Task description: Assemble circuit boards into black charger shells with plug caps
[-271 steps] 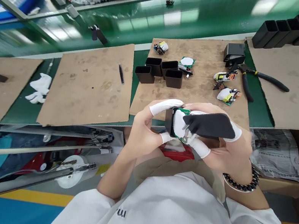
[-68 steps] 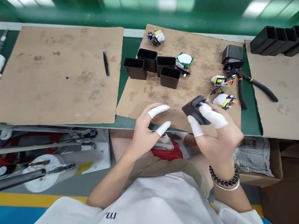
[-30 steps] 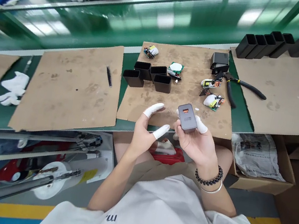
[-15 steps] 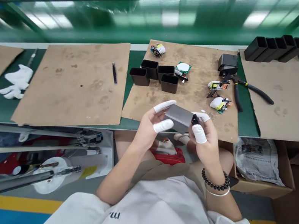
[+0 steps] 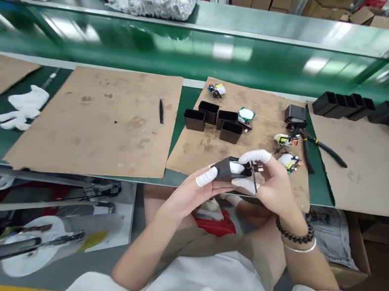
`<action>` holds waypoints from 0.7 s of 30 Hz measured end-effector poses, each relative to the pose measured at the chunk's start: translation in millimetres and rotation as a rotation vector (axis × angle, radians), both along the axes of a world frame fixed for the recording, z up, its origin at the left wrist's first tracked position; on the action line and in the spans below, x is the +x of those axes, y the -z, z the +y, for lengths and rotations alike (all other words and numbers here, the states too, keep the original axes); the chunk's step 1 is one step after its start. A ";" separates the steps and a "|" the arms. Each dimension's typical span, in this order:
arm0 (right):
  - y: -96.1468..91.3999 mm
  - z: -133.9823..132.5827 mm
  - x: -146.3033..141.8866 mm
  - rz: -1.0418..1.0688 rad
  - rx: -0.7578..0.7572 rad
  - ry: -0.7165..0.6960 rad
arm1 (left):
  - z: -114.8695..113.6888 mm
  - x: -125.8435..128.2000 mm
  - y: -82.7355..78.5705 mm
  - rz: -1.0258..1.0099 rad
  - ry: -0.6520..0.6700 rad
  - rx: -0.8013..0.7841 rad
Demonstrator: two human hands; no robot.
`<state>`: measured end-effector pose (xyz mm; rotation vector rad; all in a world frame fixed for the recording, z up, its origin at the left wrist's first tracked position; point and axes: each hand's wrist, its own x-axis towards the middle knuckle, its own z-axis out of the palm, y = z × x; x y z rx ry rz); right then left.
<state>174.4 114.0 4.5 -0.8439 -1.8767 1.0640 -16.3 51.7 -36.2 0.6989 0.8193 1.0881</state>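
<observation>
Charger casing (image 5: 226, 169), held above the near edge of the desk (image 5: 173, 178) between my left hand (image 5: 189, 192) and right hand (image 5: 274, 182), seems light, rigid, smooth plastic, so I grip its flat sides.

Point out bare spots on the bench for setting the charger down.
Free: the big cardboard sheet between the white gloves and the tweezers; the right sheet beyond the pliers. Crowded: the middle sheet, with empty black shells and circuit boards.
</observation>
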 end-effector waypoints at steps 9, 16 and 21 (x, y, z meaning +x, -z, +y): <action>-49.6 240.9 -29.7 -0.528 0.178 0.500 | 10.1 -29.7 37.5 1.317 -0.630 0.521; -25.2 321.0 -54.1 -0.876 -0.024 0.629 | 14.0 -26.7 50.1 1.556 -0.735 0.723; -33.8 308.6 -50.3 -0.952 -0.012 0.540 | 13.3 -26.7 49.2 1.569 -0.719 0.728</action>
